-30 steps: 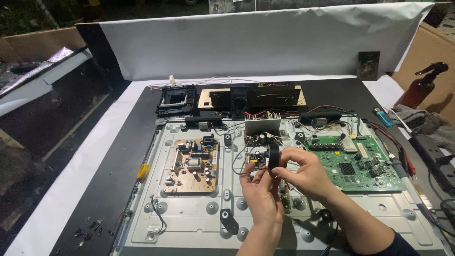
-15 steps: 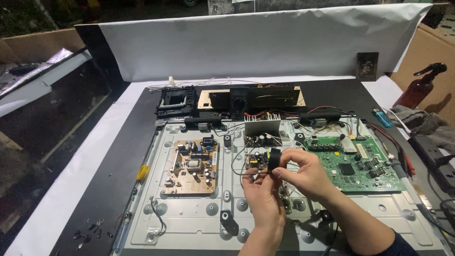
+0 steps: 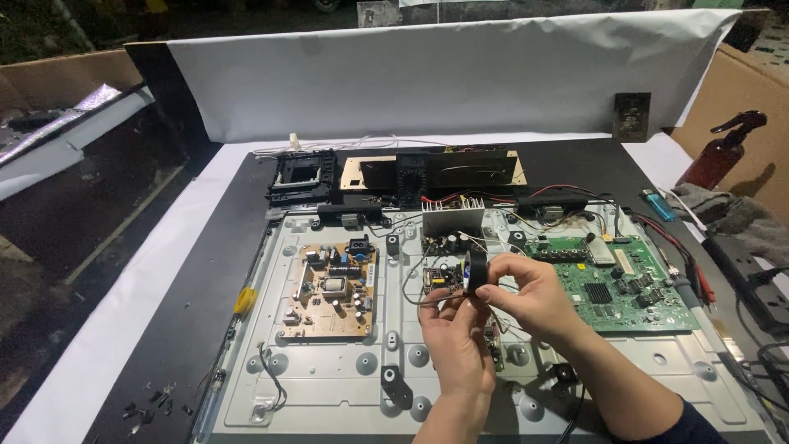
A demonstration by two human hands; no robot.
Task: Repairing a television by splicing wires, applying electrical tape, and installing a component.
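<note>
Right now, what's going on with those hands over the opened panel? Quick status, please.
Left hand and right hand raised together, grip on a black tape roll. Small circuit board just behind it. Thin wires trail close by.

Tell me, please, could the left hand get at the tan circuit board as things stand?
Probably yes, once freed: the tan circuit board lies open on the metal panel, just left of the left hand, nothing between. But that hand now holds a small board.
</note>
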